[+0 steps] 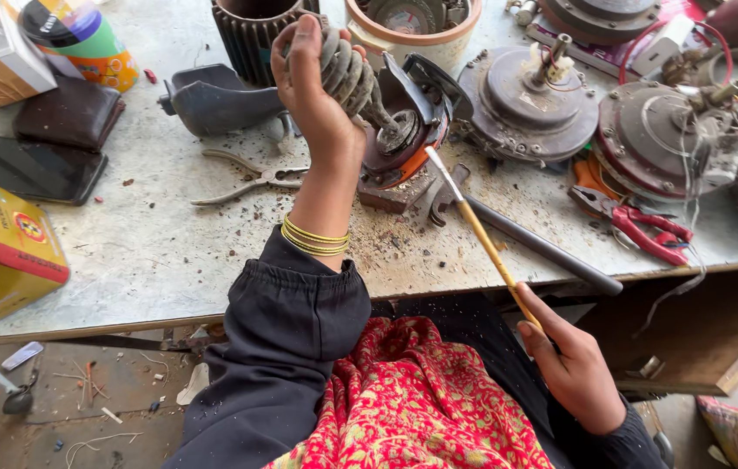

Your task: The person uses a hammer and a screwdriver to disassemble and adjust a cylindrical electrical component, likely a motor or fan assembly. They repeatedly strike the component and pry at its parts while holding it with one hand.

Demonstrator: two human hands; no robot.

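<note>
My left hand [310, 87] is raised over the workbench and grips a grey ribbed motor rotor [353, 80] whose shaft end rests on a dark and orange motor housing [411, 122]. My right hand [573, 369] sits low by my lap and holds the yellow handle of a thin brush [484, 239]. The brush's pale tip points up toward the housing, just short of the rotor. Gold bangles circle my left wrist.
Steel pliers [252, 182] lie left of my arm. A black rod [543, 247] and red-handled pliers [647, 230] lie to the right, with several round motor casings [530, 104] behind. A yellow box [0, 256], a phone [35, 169] and a wallet [69, 113] sit at left.
</note>
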